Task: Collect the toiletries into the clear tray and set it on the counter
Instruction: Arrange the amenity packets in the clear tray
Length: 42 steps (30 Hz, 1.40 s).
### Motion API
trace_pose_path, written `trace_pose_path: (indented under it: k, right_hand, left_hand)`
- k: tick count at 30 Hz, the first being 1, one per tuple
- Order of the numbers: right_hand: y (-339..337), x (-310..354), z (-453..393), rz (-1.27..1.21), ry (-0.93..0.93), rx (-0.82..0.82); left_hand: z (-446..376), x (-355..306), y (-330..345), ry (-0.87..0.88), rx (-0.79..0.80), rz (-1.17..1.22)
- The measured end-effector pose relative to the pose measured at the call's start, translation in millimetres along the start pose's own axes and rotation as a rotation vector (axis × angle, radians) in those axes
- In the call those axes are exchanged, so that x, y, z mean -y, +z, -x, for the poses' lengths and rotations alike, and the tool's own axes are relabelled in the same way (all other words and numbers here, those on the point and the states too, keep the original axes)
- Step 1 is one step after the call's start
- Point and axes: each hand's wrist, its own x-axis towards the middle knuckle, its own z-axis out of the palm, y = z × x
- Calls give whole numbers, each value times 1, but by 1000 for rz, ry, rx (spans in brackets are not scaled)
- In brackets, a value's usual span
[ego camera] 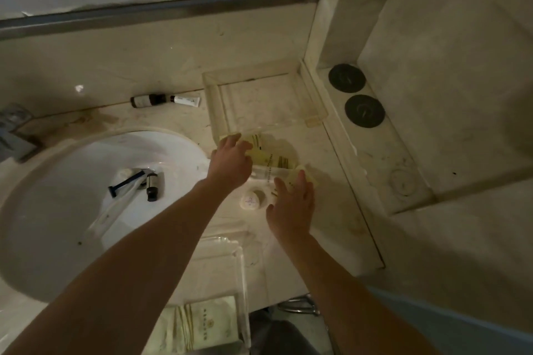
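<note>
A clear tray point(215, 101) sits on the marble counter point(326, 153) near the back wall. Just in front of it lie pale yellow sachets point(271, 158) and a clear tube point(268, 173). My left hand point(230, 158) reaches over the sachets with fingers spread, at the tray's near edge. My right hand point(291, 204) hovers open above the tube and beside a round white soap point(250, 199). In the sink point(57, 210) lie a blue razor point(127, 181), a small dark bottle point(151, 186) and a wrapped toothbrush point(115, 207). A brown bottle point(145, 101) and white tube point(186, 100) lie by the wall.
A second clear holder point(239, 268) with a folded printed packet point(199, 323) stands at the counter's front edge. Two dark round discs point(347, 78) point(364, 111) sit on a raised ledge to the right. A mirror frame point(144, 8) runs along the back. A tap point(17, 135) is at far left.
</note>
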Motion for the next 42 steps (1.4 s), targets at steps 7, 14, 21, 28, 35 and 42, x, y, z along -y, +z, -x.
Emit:
trace_pose_path:
  k: [7,14,21,28,35,42]
  right_hand:
    - [3,-1,-12,-51,-60,-108]
    - [-5,2,-17,-457,36,-311]
    - [-30,4,-18,-969,330,-357]
    - [-32,11,-7,-1048,332,-320]
    - [-42,39,8,-1043,188,-296]
    - [-41,84,37,-1323,272,68]
  left_hand:
    - [-32,-8,8,-17,41,-188]
    - [-27,-13,9,-9,-4,-323]
    - [-17,-5,-2,-162,106,-184]
    - [1,5,-18,-156,-77,61]
    - [29,30,-62,-280,-87,715]
    - [92,75,-101,-394,71,1527]
